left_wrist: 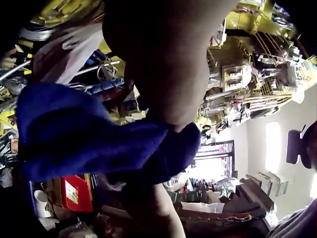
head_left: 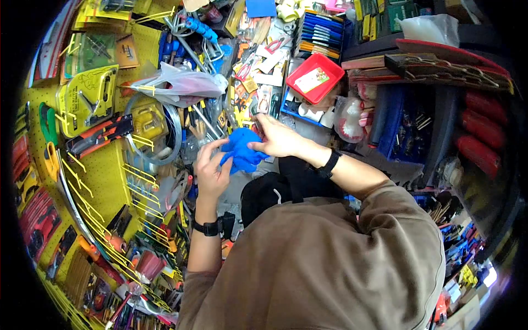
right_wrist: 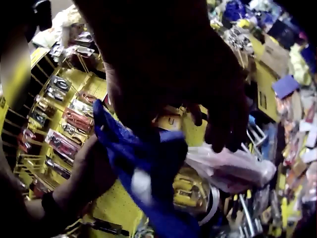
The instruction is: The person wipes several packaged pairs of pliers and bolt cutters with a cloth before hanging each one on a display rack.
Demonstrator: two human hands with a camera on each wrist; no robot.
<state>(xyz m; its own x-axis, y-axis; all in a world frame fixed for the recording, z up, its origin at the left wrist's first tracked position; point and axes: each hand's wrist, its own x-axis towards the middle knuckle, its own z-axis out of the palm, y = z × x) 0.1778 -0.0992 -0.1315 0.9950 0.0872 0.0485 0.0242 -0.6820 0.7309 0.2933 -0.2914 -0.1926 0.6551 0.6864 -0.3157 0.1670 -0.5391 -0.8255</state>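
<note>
A crumpled blue cloth [head_left: 242, 151] is held up between both hands in front of the body. The left hand [head_left: 212, 173] pinches its left edge, with the fingers bent over it. From the other side the right hand [head_left: 279, 137] holds it, thumb on top and other fingers reaching beyond. In the left wrist view the cloth [left_wrist: 89, 134] hangs in folds under the left hand [left_wrist: 166, 74]. The right wrist view shows a pale patch on the cloth [right_wrist: 143, 186], between the dark right hand [right_wrist: 163, 64] and the left hand [right_wrist: 91, 166].
Yellow pegboard [head_left: 104, 170] with hooks and packaged tools lines the left side. Beyond the hands lie a plastic bag [head_left: 181, 85], loose tools and a red tray [head_left: 315, 78]. Blue bins [head_left: 404, 126] stand on the right. A black stool-like shape [head_left: 269, 195] lies close to the body.
</note>
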